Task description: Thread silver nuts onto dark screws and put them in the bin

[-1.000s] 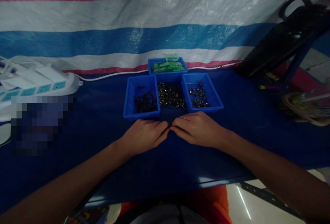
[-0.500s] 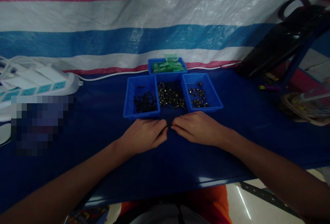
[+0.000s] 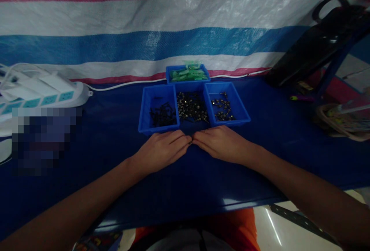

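Observation:
My left hand (image 3: 164, 149) and my right hand (image 3: 221, 142) meet fingertip to fingertip just in front of the blue bins. Both are closed in a pinch. A tiny dark part with a glint shows where the fingertips touch, too small to name. Black slim pieces (image 3: 163, 115) lie in the left blue bin (image 3: 158, 130). Small metal-and-black parts (image 3: 192, 106) are heaped between the side bins. More small shiny metal parts (image 3: 222, 108) are scattered in the right blue bin (image 3: 241, 106).
Behind stands a blue bin (image 3: 170, 68) of green packets (image 3: 189, 74). A white power strip (image 3: 78, 95) is at the left, its cord running along the striped sheet (image 3: 115, 19). To the right are a black bottle (image 3: 309, 46), a purple pen-like object (image 3: 303, 98) and a basket (image 3: 341, 127).
My left hand has moved slightly right, and its fingers have straightened, so its fingertips now meet those of my right hand. My right hand has hardly moved.

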The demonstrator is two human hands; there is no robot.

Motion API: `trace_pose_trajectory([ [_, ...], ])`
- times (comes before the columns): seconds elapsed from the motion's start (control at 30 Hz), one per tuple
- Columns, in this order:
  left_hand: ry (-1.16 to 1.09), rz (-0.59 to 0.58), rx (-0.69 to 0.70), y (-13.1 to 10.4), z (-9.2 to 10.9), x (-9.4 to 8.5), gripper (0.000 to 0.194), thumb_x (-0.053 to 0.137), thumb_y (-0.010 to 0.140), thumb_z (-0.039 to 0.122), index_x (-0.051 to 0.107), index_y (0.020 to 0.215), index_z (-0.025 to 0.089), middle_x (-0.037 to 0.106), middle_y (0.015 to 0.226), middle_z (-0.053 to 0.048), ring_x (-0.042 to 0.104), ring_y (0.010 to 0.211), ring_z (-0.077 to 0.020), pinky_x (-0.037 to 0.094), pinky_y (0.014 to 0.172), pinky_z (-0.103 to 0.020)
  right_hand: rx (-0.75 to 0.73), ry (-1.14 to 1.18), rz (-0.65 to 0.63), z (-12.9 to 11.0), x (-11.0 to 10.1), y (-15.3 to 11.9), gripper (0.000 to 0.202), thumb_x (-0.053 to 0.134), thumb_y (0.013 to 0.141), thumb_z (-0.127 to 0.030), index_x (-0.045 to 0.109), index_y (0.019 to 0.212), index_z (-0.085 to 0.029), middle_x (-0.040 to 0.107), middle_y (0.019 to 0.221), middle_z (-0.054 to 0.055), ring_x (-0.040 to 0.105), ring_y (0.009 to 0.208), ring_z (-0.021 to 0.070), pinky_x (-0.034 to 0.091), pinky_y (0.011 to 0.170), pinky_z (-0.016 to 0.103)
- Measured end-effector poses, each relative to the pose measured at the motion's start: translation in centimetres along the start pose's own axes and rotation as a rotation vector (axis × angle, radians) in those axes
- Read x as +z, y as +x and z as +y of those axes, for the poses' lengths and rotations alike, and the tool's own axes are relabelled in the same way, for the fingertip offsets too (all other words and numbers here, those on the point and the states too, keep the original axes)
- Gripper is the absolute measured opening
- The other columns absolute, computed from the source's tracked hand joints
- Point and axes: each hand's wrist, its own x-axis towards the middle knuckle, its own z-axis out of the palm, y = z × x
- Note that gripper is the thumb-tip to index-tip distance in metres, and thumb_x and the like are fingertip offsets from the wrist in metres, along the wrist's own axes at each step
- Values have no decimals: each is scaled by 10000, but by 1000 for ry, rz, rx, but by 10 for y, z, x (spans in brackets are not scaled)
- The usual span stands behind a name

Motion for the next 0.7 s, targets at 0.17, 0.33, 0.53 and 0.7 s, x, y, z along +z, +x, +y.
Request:
trace_pose_trajectory([
  [0.17, -50, -17, 25, 0, -1, -2, 208, 391, 888, 208, 543, 1026, 176, 594, 906, -28, 582, 800, -108, 503, 682, -211, 18, -4, 21, -1, 1, 1, 273, 342, 929, -305, 544, 819, -159, 621, 742, 23, 571, 657, 118, 339, 593, 241],
  [0.33, -113, -79, -54, 1, 3, -1, 163, 387, 871, 203, 526, 945, 162, 595, 883, -21, 581, 781, -111, 491, 680, -219, 18, 33, 7, -3, -3, -1, 249, 399, 901, -355, 546, 831, -167, 614, 733, 8, 572, 668, 122, 328, 587, 240],
  [0.53, -66, -135, -78, 0, 1, 1, 181, 378, 892, 259, 532, 932, 173, 574, 768, 5, 571, 687, -107, 465, 606, -218, 12, 60, 10, -4, -5, -2, 309, 354, 909, -418, 532, 857, -170, 616, 730, 9, 580, 687, 130, 332, 591, 239],
  [0.7, -29, -111, -68, -2, 0, 3, 210, 363, 911, 272, 538, 981, 178, 587, 852, -12, 578, 754, -110, 474, 673, -220, 40, -20, 21, -4, -3, 1, 250, 334, 926, -310, 509, 817, -169, 619, 718, 13, 572, 647, 118, 316, 575, 242],
])
